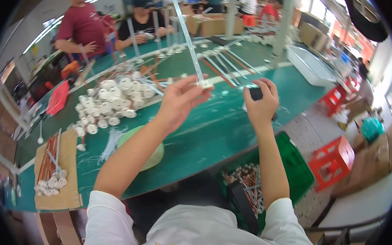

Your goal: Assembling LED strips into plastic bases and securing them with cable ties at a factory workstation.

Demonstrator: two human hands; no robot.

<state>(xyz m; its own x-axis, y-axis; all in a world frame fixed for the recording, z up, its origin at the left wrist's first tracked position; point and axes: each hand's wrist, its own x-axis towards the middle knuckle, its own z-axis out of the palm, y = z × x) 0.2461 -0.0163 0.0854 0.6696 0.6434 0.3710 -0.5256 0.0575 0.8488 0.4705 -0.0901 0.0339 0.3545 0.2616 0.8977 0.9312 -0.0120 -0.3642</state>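
Observation:
My left hand (179, 103) pinches the white end piece of a clear LED light stick (185, 33), which stands nearly upright above the green table (197, 136). Small yellowish dots run along the strip. To the right, my right hand (263, 107) is closed around a small black block-shaped object (255, 93); its exact kind cannot be made out. Left of my left hand lies a large pile of white round caps (109, 98). Beyond both hands, several clear and orange sticks (226, 64) with white ends lie side by side.
A cardboard sheet (69, 184) with orange sticks lies at left, a pale green round item (152, 156) under my left forearm. A green crate (292, 161) of sticks and a red stool (333, 161) stand below the table's right edge. A white tub (309, 66) sits far right. People work opposite.

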